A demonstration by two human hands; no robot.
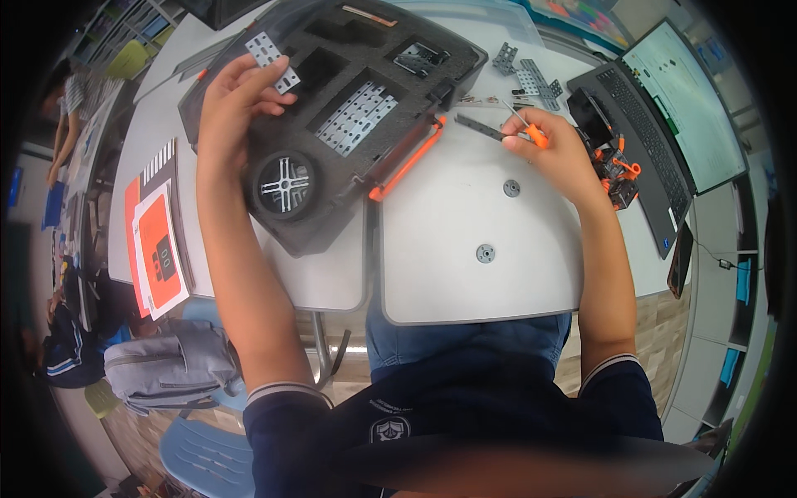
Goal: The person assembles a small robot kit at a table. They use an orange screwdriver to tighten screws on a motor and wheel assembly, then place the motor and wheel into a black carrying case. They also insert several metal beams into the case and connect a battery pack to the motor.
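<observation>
Above the open foam-lined case [286, 112], my left hand [228, 104] pinches a perforated metal plate [266, 51] between thumb and fingers. My right hand [564, 153], over the right part of the table, grips an orange-handled screwdriver [538, 136]. A dark perforated beam [477, 125] also sticks out from its fingertips, pointing left. More perforated plates [357, 118] lie in a recess of the foam, and a black spoked wheel [285, 184] rests at the case's near left corner. Two grey round discs, one farther [511, 188] and one nearer [485, 253], lie on the white tabletop below my right hand.
Loose metal brackets [531, 80] lie at the back right. Close to my right wrist is a black and orange assembly [616, 174], beside an open laptop [639, 108]. Booklets [158, 249] lie left of the case. A grey backpack [170, 365] and a person [70, 108] are farther left.
</observation>
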